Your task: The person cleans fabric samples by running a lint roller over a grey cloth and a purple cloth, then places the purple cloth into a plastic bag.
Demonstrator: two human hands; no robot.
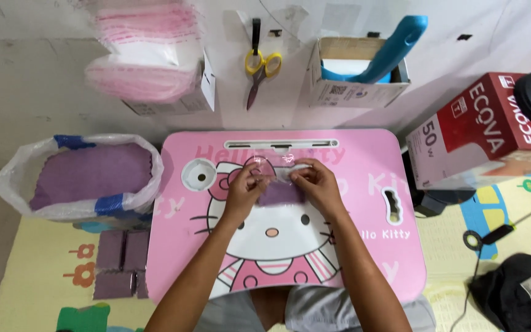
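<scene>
While both hands, left hand (245, 184) and right hand (314, 179), pinch the purple cloth (281, 195) into what seems a clear sleeve (271, 166), it could bunch or slip.

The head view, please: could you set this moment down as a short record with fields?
Surface: pink lap table with cartoon cat print
Left hand: pinching a clear plastic sleeve
Right hand: pinching the same sleeve over a purple cloth
Left of table: plastic bag holding purple cloths
Wall: yellow-handled scissors, hanging
</scene>
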